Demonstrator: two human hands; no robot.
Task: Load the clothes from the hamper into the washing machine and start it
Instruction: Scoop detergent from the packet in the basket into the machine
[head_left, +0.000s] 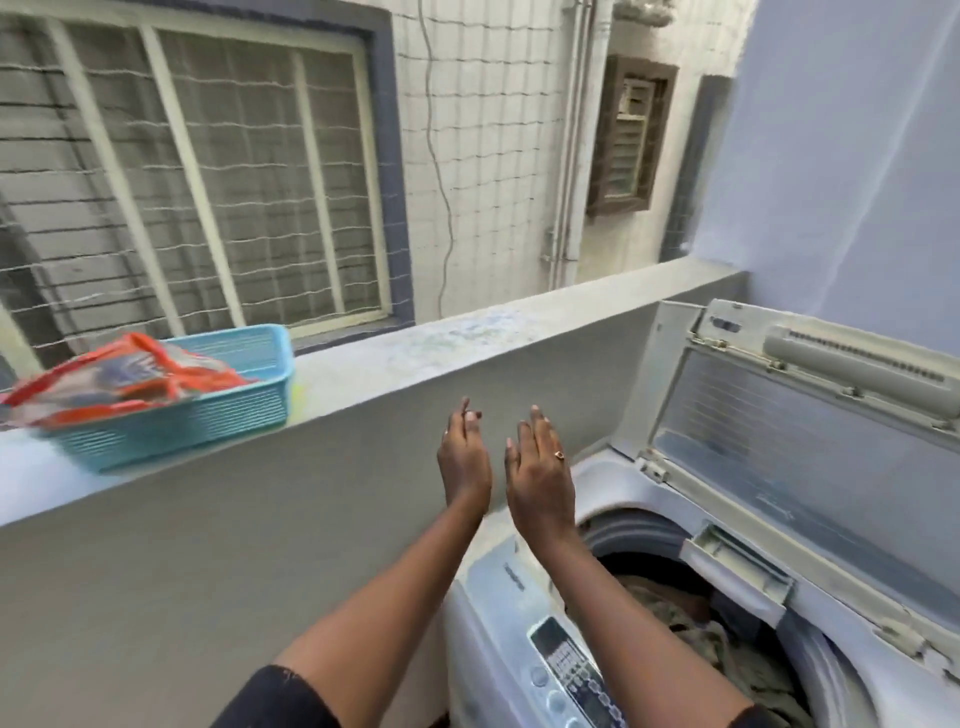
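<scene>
A blue plastic hamper (208, 415) sits on the concrete ledge at the left, with an orange and grey patterned garment (119, 382) spilling over its rim. At the lower right stands a white top-loading washing machine (498, 613), its lid (779, 447) raised. Dark and olive clothes (696, 634) lie inside the drum. My left hand (464, 457) and my right hand (537, 467) are raised side by side in front of the ledge wall, between hamper and machine. Both have straight fingers and hold nothing.
The grey concrete ledge (467, 332) runs across the view above a plain wall. Behind it are a netted window and a building wall with pipes. The machine's control panel (566, 670) with buttons faces me at the bottom. A pale blue wall rises on the right.
</scene>
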